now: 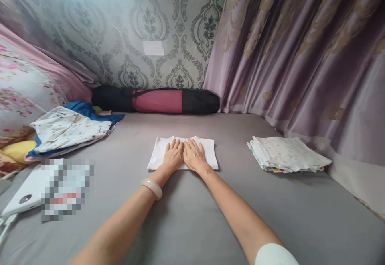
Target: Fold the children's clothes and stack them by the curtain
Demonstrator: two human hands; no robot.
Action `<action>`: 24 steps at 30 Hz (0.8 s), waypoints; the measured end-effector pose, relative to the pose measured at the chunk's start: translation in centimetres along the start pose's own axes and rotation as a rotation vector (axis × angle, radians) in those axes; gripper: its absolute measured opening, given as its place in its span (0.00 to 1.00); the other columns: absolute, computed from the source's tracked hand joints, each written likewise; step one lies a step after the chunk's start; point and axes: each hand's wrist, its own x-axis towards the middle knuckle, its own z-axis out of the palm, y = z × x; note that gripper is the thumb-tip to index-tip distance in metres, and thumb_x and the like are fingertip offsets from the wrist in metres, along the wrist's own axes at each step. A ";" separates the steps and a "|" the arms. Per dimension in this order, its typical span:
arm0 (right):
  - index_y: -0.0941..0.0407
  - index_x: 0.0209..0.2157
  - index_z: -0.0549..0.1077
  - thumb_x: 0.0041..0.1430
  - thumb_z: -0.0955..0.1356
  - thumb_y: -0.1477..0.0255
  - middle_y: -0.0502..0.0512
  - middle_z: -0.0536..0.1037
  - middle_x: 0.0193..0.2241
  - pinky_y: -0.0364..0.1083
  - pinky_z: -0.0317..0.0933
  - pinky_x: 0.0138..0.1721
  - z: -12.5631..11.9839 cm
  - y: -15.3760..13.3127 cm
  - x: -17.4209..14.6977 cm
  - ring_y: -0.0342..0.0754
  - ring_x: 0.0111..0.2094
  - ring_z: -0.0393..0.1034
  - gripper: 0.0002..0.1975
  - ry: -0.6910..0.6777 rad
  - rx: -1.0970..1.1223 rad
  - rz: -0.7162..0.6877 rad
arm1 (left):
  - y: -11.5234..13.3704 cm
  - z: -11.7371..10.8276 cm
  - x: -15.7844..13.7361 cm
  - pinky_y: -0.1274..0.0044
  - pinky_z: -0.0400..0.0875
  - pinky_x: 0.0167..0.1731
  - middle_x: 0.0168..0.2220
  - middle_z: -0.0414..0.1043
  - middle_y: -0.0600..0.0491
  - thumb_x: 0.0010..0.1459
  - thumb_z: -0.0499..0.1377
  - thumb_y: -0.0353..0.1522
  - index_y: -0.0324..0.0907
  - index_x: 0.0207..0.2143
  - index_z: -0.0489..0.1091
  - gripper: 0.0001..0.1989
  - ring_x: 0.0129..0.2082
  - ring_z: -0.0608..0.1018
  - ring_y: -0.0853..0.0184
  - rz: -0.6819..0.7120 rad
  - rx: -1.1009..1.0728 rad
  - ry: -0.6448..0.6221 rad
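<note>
Your left hand (173, 153) and right hand (194, 154) lie flat, fingers extended, gripping nothing, atop folded white fabric (211, 155), centre of grey sheet (186, 217); pale printed cloth stack (290, 154) right.

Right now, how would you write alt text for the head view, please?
Left hand and right hand lie flat, side by side, on a folded white cloth upon a gray sheet; a cloth stack lies to the right.
</note>
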 end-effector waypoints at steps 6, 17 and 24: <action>0.58 0.64 0.59 0.69 0.51 0.68 0.57 0.58 0.66 0.56 0.36 0.66 1.2 0.5 0.0 0.52 0.67 0.47 0.26 0.037 -0.016 -0.001 | -0.2 0.7 -0.2 0.59 0.53 0.62 0.65 0.57 0.43 0.67 0.40 0.36 0.37 0.63 0.58 0.26 0.66 0.58 0.52 -0.003 0.054 0.011; 0.55 0.63 0.62 0.67 0.54 0.67 0.56 0.59 0.65 0.58 0.35 0.64 1.3 0.4 0.1 0.54 0.66 0.47 0.25 0.069 -0.062 0.105 | -0.1 0.8 -0.3 0.55 0.53 0.60 0.64 0.59 0.44 0.66 0.43 0.38 0.42 0.61 0.61 0.24 0.64 0.60 0.50 -0.123 0.037 0.076; 0.56 0.63 0.61 0.66 0.56 0.63 0.58 0.57 0.66 0.59 0.35 0.64 1.2 0.5 0.0 0.57 0.66 0.46 0.27 0.098 -0.099 0.203 | -0.3 0.5 -0.3 0.57 0.54 0.59 0.62 0.61 0.39 0.65 0.45 0.42 0.38 0.59 0.63 0.26 0.61 0.62 0.48 -0.219 0.057 0.124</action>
